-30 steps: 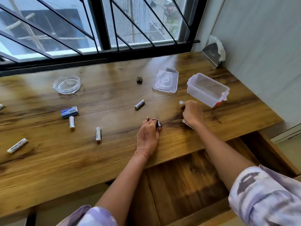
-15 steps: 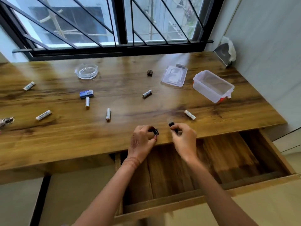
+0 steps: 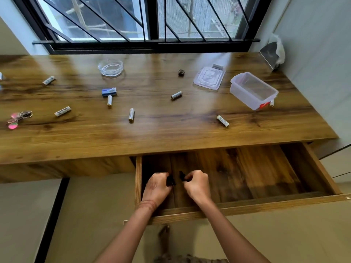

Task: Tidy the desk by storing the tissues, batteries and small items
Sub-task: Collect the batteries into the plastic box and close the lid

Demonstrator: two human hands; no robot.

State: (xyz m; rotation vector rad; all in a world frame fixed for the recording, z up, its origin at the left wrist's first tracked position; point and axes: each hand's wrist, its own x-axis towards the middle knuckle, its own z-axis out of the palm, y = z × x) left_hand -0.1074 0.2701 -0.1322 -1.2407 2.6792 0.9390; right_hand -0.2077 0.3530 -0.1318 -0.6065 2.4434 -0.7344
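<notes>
Your left hand (image 3: 156,189) pinches a small black item (image 3: 171,182), your right hand (image 3: 198,184) a second black item (image 3: 182,176), close together over the open drawer's (image 3: 275,205) left end. Batteries (image 3: 131,114) lie scattered on the desk (image 3: 171,135), the clear box (image 3: 253,91) near its right edge.

Both arms are bare and reach forward, angling in toward each other. The left forearm (image 3: 123,238) and right forearm (image 3: 228,230) bring the hands close together, with a narrow gap between them. The left hand (image 3: 156,188) is curled, knuckles up, pinching a small black piece (image 3: 171,182) at its fingertips. The right hand (image 3: 197,186) is curled likewise, pinching a second black piece (image 3: 182,176). Reddish lines circle the left wrist (image 3: 147,205).
</notes>
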